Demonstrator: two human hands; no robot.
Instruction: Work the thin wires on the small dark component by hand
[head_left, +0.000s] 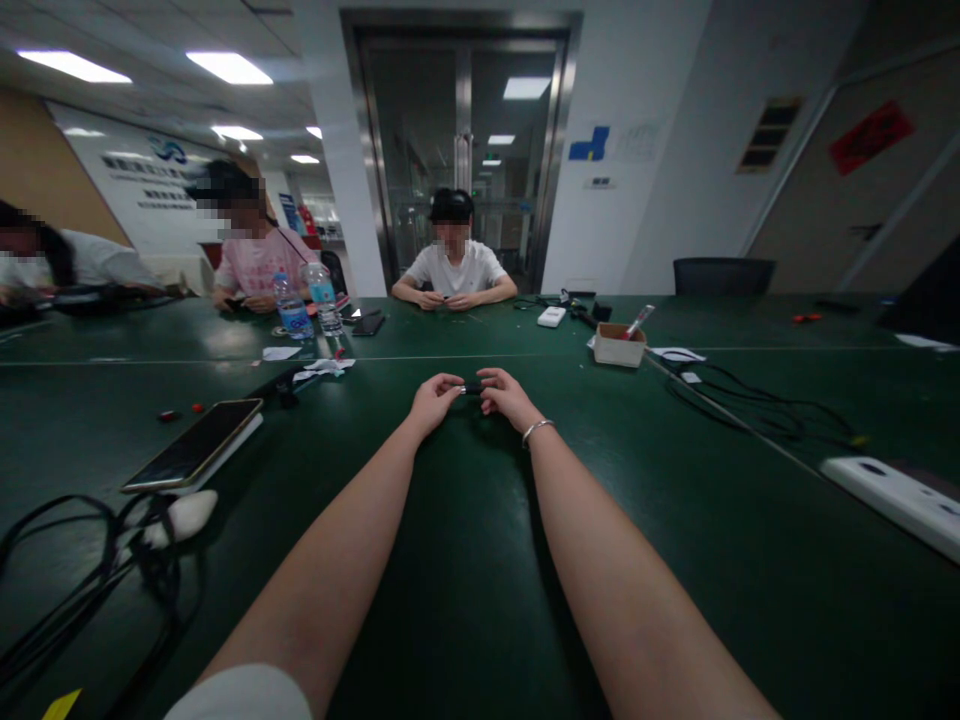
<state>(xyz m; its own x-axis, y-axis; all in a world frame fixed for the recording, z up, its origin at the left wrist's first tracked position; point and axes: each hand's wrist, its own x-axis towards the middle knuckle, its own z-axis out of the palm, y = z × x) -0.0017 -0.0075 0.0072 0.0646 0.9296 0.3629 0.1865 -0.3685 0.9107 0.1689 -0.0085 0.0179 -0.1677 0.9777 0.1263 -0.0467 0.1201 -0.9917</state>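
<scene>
Above the green table (480, 560), straight ahead of me, both arms reach out to a small dark stick-like object (472, 390) with a silvery bit at its left end. Its exact kind is too small to make out. My left hand (436, 402) pinches the silvery end between thumb and fingertips. From the other side my right hand (511, 400), with a silver bracelet (537, 430) at the wrist, closes its curled fingers at the dark end. The fingers hide part of the object.
At left lie a phone (196, 440), a white mouse-like device (184, 517) and black cables (67, 570). Water bottles (324, 300) stand farther back. A small box (619, 345), cables (750, 395) and a white power strip (892, 500) lie at right. Several people sit opposite.
</scene>
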